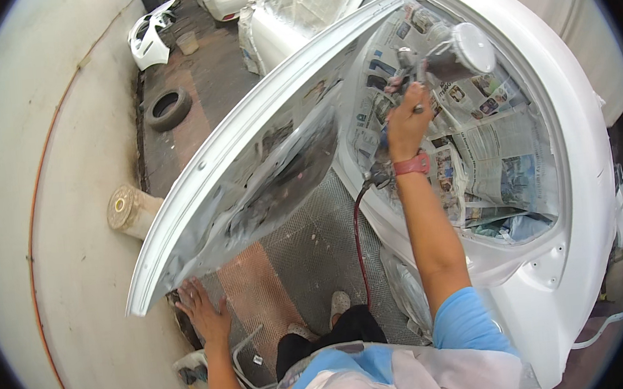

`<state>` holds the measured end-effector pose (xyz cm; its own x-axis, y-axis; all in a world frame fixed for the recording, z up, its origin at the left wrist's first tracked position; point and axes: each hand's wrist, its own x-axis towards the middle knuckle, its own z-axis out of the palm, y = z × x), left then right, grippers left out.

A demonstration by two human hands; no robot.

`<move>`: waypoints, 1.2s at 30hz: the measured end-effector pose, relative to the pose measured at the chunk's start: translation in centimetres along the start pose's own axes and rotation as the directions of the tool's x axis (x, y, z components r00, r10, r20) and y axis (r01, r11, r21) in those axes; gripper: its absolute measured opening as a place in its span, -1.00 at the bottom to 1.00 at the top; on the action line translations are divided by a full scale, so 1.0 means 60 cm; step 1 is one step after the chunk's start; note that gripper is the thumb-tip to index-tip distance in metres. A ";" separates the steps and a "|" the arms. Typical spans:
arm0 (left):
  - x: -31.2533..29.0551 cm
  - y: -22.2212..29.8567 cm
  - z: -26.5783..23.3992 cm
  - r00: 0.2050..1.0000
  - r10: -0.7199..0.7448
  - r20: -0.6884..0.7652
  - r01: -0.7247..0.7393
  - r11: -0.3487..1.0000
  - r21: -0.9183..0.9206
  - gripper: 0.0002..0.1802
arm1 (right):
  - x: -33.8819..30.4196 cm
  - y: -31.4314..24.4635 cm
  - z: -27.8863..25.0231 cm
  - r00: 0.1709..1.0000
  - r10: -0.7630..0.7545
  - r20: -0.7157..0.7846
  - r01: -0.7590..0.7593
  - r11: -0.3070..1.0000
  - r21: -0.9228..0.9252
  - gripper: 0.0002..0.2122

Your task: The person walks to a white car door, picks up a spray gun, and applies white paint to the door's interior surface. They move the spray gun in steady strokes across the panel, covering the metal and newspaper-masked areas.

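Observation:
My right hand (410,127) is wrapped round the handle of a spray gun (419,76), which has a dark cup with a white lid (473,49). It is held up in front of a white car body (579,151), whose door opening is masked with newspaper (498,147). A dark red hose (359,238) runs up to a fitting below this hand. To the left, the white car door (260,103) stands swung out, its inner side covered with masking sheet. Near the door's lower left corner is my left hand (205,312), fingers spread, holding nothing; whether it touches the door is unclear.
A tyre (169,109), a bucket (187,43) and a white bumper (149,43) lie along the left wall. A wrapped roll (133,212) stands behind the door. Another white car (230,0) is at the back. An orange hose (37,194) hangs on the wall.

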<state>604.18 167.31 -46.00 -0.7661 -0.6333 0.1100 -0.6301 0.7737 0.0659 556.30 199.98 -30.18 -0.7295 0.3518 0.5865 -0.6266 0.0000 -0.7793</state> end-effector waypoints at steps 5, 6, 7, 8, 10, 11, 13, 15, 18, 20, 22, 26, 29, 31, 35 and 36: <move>0.009 -0.012 0.029 0.999 -0.014 -0.029 0.015 0.999 0.043 0.05 | -0.006 0.033 0.018 0.987 -0.136 0.083 0.151 0.965 -0.212 -0.49; 0.011 -0.014 0.035 0.999 -0.002 -0.034 0.004 0.999 0.052 0.04 | 0.005 0.039 0.019 0.997 0.006 0.075 0.002 0.994 -0.108 -0.53; 0.012 -0.018 0.041 0.999 0.001 -0.043 0.002 0.998 0.058 0.02 | 0.015 0.044 0.021 0.999 0.005 0.048 -0.001 0.997 -0.082 -0.56; 0.012 -0.021 0.046 0.998 0.006 -0.064 -0.001 0.997 0.072 0.01 | 0.026 0.047 0.020 1.000 -0.023 0.019 0.024 0.995 -0.099 -0.58; 0.015 -0.023 0.052 0.998 0.009 -0.060 -0.003 0.996 0.093 -0.01 | 0.043 0.052 0.017 0.993 -0.113 -0.025 0.108 0.980 -0.165 -0.54; 0.018 -0.023 0.054 0.996 0.020 -0.087 -0.011 0.994 0.107 -0.02 | 0.053 0.054 0.015 0.983 -0.180 -0.038 0.168 0.962 -0.214 -0.54; 0.024 -0.022 0.055 0.998 0.009 -0.062 -0.002 0.994 0.114 -0.03 | 0.061 0.061 0.010 0.973 -0.229 -0.025 0.215 0.942 -0.259 -0.54; 0.031 -0.020 0.056 0.998 0.008 -0.058 -0.001 0.994 0.108 -0.03 | 0.058 0.075 0.006 0.987 -0.163 0.004 0.158 0.951 -0.266 -0.54; 0.042 -0.019 0.064 0.997 0.003 -0.079 0.006 0.994 0.112 -0.02 | 0.026 0.111 0.006 0.987 -0.114 0.111 0.136 0.967 -0.215 -0.46; 0.048 -0.022 0.075 0.995 -0.010 -0.100 0.023 0.990 0.137 -0.01 | -0.005 0.144 0.010 0.987 -0.023 0.162 0.071 0.953 -0.295 -0.46; 0.052 -0.026 0.093 0.989 -0.023 -0.147 0.043 0.990 0.134 -0.02 | -0.033 0.184 0.017 0.978 0.040 0.206 0.045 0.919 -0.392 -0.46; 0.061 -0.039 0.141 0.960 -0.039 -0.278 0.082 0.986 0.147 -0.02 | -0.107 0.269 0.024 0.966 0.091 0.242 0.012 0.918 -0.395 -0.43; 0.074 -0.049 0.180 0.918 -0.041 -0.395 0.124 0.975 0.186 -0.03 | -0.161 0.322 0.002 0.942 0.131 0.309 0.007 0.914 -0.406 -0.42; 0.088 -0.056 0.205 0.866 0.005 -0.501 0.119 0.969 0.217 -0.04 | -0.195 0.356 -0.009 0.935 0.156 0.318 -0.055 0.950 -0.307 -0.43; 0.107 -0.055 0.238 0.740 0.013 -0.673 0.147 0.973 0.181 -0.07 | -0.285 0.398 -0.055 0.927 0.152 0.344 -0.120 0.986 -0.113 -0.47; 0.111 -0.051 0.243 0.708 0.010 -0.706 0.144 0.977 0.159 -0.09 | -0.305 0.403 -0.070 0.921 0.162 0.354 -0.142 0.986 -0.083 -0.47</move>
<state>599.15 160.43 -59.89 -0.4591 -0.4274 0.7788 -0.7462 0.6612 -0.0771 555.64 197.46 -60.70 -0.8707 -0.0073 0.4918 -0.4918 0.0281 -0.8702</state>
